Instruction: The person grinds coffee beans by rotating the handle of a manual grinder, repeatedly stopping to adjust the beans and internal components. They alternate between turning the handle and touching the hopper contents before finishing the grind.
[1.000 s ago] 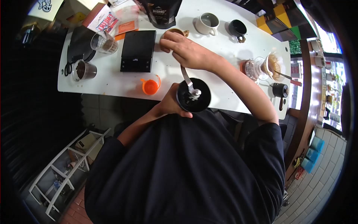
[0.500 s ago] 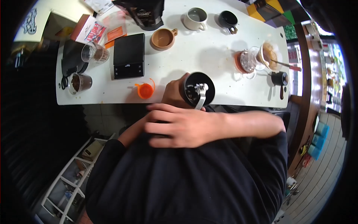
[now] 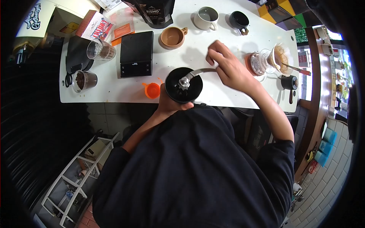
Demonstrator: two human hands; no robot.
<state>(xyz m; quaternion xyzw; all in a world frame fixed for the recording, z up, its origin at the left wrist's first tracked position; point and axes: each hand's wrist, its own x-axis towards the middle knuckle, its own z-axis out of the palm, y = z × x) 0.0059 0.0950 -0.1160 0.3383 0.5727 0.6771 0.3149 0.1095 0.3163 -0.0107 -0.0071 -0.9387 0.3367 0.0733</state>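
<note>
My left hand is wrapped round the body of a manual coffee grinder at the table's front edge. Its round black top faces up, with a silver hub in the middle. From the hub, a metal crank extends right to my right hand, whose curled fingers close on the crank's end and hide the knob. Just left of the grinder sits a small orange cup. A black scale lies farther back on the left, beside a brown cup.
On the white table, a glass and a cup of dark grounds stand left. A grey mug, a black cup and a black coffee bag are at the back. Right stands a dripper with filter.
The crank has swung from pointing toward my body to pointing right. My right hand has moved from before my chest out over the table. The grinder has shifted slightly left.
</note>
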